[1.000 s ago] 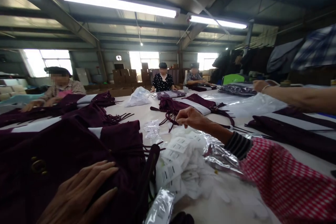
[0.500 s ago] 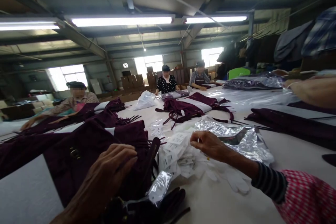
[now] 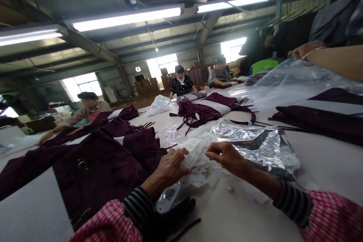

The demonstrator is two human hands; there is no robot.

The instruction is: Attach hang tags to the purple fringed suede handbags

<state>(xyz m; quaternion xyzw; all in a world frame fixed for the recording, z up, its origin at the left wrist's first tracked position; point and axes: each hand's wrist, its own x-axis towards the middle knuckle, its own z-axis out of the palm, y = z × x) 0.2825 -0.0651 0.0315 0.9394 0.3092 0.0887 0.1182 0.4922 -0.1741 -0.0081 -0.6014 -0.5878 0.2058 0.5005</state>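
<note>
My left hand [image 3: 171, 168] is over the near left edge of a pile of white paper labels [image 3: 198, 176], its fingers curved and the thumb apart. I see nothing held in it. On the pile's right side my right hand [image 3: 225, 158] has thumb and fingertips pressed together; whatever they pinch is hidden. Beneath my left wrist lies a small clear plastic packet [image 3: 169, 197], partly covered. A dark purple bag [image 3: 99, 162] with a metal buckle lies flat to the left. Crinkled clear plastic bags [image 3: 255, 141] lie beyond my right forearm.
More purple bags [image 3: 211, 106] wrapped with white bands lie across the white table [image 3: 317, 162]. At right, another person's hand [image 3: 309, 50] lifts a large clear plastic sheet [image 3: 286, 79]. Several co-workers stand along the far side. A black strap [image 3: 185, 230] lies near me.
My left hand has moved from the purple bag rightward to the labels. My right hand stays near the pile, still pinched. The person at right has raised a plastic sheet.
</note>
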